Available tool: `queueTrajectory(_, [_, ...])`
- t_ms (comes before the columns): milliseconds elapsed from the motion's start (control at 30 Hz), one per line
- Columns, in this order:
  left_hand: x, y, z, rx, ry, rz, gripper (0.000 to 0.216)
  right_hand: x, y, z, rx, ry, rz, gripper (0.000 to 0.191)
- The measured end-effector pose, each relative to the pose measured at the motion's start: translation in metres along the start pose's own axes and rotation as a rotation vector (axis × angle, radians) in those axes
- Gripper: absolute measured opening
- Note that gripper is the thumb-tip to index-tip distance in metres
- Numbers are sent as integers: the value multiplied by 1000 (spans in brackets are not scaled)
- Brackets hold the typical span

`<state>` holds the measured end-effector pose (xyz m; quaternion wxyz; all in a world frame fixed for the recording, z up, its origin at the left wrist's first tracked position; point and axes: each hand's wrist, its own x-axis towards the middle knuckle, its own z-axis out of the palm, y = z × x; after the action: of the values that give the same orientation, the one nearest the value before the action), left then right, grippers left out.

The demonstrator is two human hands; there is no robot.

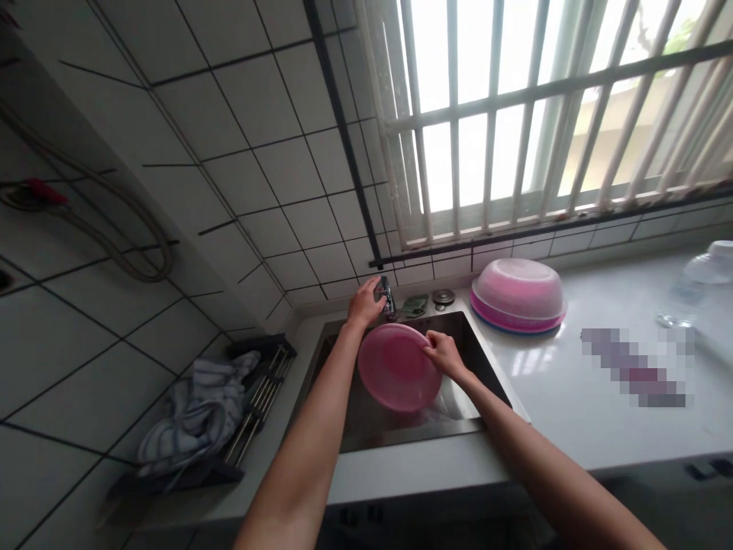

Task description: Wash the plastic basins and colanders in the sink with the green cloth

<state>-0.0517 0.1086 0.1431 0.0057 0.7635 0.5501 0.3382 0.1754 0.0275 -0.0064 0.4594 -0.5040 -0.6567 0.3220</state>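
Observation:
A pink plastic basin [395, 370] is tilted inside the steel sink [378, 438], its hollow side toward me. My right hand [445, 354] grips the basin's upper right rim, fingers closed around the edge. At the back of the sink, my left hand [365, 302] has its fingers curled on the chrome faucet [388, 296], near its top. Part of the faucet is hidden behind that hand. Just right of it lie a crumpled green item [415, 306] and a round metal sink strainer [443, 299].
Stacked pink and clear basins [518, 296] stand upside down on the white counter [550, 412]. A clear plastic bottle [690, 283] is farther right, beside a blurred patch. Left of the sink, a striped cloth [200, 412] lies on a dark rack [257, 409]. A barred window is behind.

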Motion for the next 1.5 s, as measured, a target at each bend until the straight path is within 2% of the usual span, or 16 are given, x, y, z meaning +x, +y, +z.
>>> queueTrajectory(100, [13, -10, 7, 79, -22, -31, 36, 2, 17, 4, 73, -27, -27, 20])
queueTrajectory(200, [21, -17, 9, 125, 2, -11, 34, 4, 29, 1, 80, 29, 18, 19])
queueTrajectory(333, [32, -17, 8, 164, -17, -67, 32, 12, 35, 1, 68, 91, 74, 19])
queueTrajectory(500, [34, -18, 4, 74, -25, -66, 35, 15, 38, 4, 75, 62, 56, 21])
queueTrajectory(600, [11, -31, 3, -24, 89, -93, 60, 13, 42, 3, 51, 20, 30, 19])
queueTrajectory(667, [-18, -42, 10, -85, 210, -264, 65, 11, 43, 1, 28, -3, 21, 16])
queueTrajectory(700, [-36, -47, 15, -118, 204, -339, 63, 10, 42, 0, 18, -17, 19, 15])
queueTrajectory(767, [-76, -55, 30, -229, 7, -404, 53, 8, 40, -2, 3, -49, 6, 13])
queueTrajectory(833, [-114, -58, 46, -320, -216, -411, 54, 6, 36, -2, 4, -81, -23, 12])
queueTrajectory(900, [-142, -57, 58, -267, -318, -362, 58, 4, 33, -1, 24, -105, -57, 11])
queueTrajectory(967, [-159, -53, 64, -164, -353, -401, 51, 3, 31, 1, 59, -120, -76, 11])
queueTrajectory(1067, [-166, -52, 64, -48, -381, -484, 37, 3, 35, 0, 62, -116, -79, 12])
queueTrajectory(1233, [-166, -69, 58, -112, -201, -626, 36, 3, 48, -10, -168, -140, 94, 36])
queueTrajectory(1300, [-168, -76, 59, -194, -174, -664, 39, 3, 50, -13, -264, -182, 178, 38])
queueTrajectory(1400, [-170, -80, 62, -345, -145, -604, 50, 1, 48, -15, -312, -199, 209, 44])
queueTrajectory(1500, [-169, -76, 65, -414, -102, -529, 59, -1, 44, -14, -299, -182, 151, 43])
